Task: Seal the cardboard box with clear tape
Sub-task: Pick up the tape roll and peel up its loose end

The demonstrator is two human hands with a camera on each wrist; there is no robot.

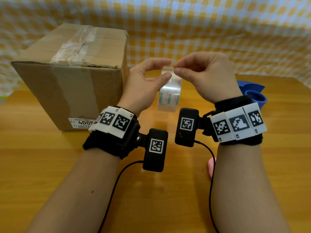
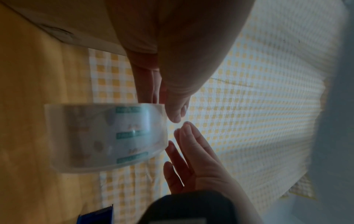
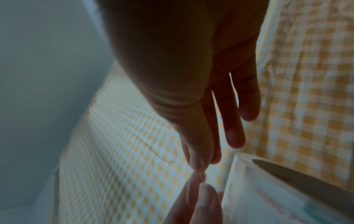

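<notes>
A brown cardboard box (image 1: 70,84) stands on the left of the wooden table (image 1: 33,157), with old wrinkled clear tape over its top seam. A roll of clear tape (image 1: 170,95) hangs in the air between my hands, just right of the box. My left hand (image 1: 165,68) holds the roll at its top, thumb in front and fingers behind. In the left wrist view, the roll (image 2: 107,136) sits against my left hand (image 2: 168,106). My right hand (image 1: 175,68) pinches the tape's free end between thumb and forefinger; the right wrist view shows this pinch (image 3: 199,168) beside the roll (image 3: 268,194).
A blue tape dispenser (image 1: 252,95) lies on the table behind my right wrist. A small pink object (image 1: 211,165) shows between my forearms. A yellow and white checked cloth (image 1: 202,31) hangs behind the table. Cables run from both wrist cameras.
</notes>
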